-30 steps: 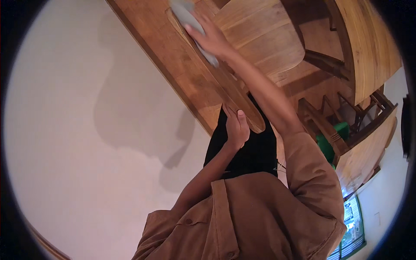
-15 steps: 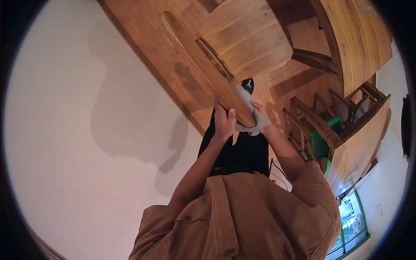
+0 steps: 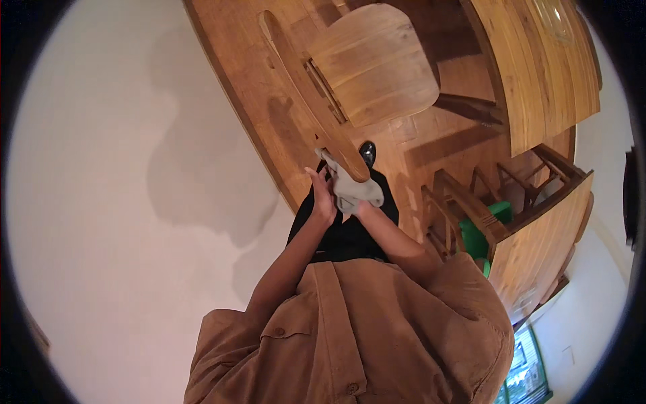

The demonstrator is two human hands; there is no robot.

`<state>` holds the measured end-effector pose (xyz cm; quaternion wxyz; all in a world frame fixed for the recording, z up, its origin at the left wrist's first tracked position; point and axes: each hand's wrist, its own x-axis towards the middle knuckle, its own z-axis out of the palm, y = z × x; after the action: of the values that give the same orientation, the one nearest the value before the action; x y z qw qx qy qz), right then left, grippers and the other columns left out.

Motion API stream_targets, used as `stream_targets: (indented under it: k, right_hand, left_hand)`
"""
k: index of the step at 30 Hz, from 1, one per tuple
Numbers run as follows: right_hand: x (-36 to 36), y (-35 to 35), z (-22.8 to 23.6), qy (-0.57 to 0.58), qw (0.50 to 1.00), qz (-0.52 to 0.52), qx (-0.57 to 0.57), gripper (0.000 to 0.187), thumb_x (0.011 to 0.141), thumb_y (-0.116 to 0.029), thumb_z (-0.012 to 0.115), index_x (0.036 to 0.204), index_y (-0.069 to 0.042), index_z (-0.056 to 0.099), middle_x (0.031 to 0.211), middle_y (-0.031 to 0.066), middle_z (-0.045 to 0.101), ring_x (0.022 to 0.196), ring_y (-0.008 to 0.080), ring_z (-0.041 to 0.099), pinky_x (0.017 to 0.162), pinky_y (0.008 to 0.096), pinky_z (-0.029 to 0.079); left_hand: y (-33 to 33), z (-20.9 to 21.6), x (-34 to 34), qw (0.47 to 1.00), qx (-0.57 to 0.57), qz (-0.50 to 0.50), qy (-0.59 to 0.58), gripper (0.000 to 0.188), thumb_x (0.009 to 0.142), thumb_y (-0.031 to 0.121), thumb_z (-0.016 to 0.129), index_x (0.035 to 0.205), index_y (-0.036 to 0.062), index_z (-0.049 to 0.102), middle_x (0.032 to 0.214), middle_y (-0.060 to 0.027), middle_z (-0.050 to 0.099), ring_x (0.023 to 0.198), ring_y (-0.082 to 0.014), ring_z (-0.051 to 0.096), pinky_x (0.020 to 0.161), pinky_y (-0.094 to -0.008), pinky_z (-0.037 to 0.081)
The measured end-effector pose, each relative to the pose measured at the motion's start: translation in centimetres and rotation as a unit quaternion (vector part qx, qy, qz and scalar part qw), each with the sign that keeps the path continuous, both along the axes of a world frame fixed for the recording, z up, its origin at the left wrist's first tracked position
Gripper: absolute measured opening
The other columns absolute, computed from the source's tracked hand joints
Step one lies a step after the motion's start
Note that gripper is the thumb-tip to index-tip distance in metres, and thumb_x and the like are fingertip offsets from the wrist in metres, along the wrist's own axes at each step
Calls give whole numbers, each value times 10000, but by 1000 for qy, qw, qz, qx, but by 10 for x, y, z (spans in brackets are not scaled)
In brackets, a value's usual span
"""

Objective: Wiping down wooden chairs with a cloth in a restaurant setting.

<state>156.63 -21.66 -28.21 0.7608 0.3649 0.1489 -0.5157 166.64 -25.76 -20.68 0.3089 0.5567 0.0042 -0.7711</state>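
A wooden chair has its long curved backrest rail (image 3: pixel 306 87) pointing toward me and its pale wooden seat (image 3: pixel 377 64) beyond. A grey cloth (image 3: pixel 360 193) is bunched against the near end of the rail and drapes along its left side. My right hand (image 3: pixel 364 209) is in the cloth; the cloth covers most of its fingers. Just left of the rail's end, my left hand (image 3: pixel 322 196) is raised with its fingers stretched out, beside the cloth and off the wood.
A wooden table (image 3: pixel 545 74) stands at the upper right with a clear glass item (image 3: pixel 553 19) on it. Chairs with green seats (image 3: pixel 476 237) are at a second table (image 3: pixel 535 246) on the right. A white wall (image 3: pixel 101 202) runs along the left. My black shoe (image 3: pixel 367 153) is beside the rail.
My left hand has let go of the rail's end and opened to its left. My right hand has come under the near end with the cloth, which now reaches to the left side.
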Motion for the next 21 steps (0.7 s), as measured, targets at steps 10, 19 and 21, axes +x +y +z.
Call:
stream_targets:
  k: [10,19,21]
  right_hand:
    - [-39,-10,50,810,562,155,67,572,985,-417,477,1431,-62,435,1352,268,470,1250,404,462,1058,504,355]
    - [12,-75,144,903,97,298,-294,631,926,-262,557,1485,-58,347,1342,254,443,1169,434,469,990,470,387]
    - [19,-95,137,896,137,288,-308,669,940,-206,528,1517,-30,240,1376,249,454,1197,420,467,1003,460,387]
  left_hand:
    - [19,39,-38,942,-65,31,-328,876,969,686,297,1542,48,115,1612,-174,46,1436,-313,234,1152,-467,255]
    - [-27,76,-17,858,-265,-2,-440,599,985,315,570,1444,-12,367,1451,-236,429,1339,-328,439,1103,-404,345]
    - [-44,65,-13,861,-303,48,-405,623,974,335,585,1445,-12,373,1456,-236,429,1340,-337,439,1105,-401,343]
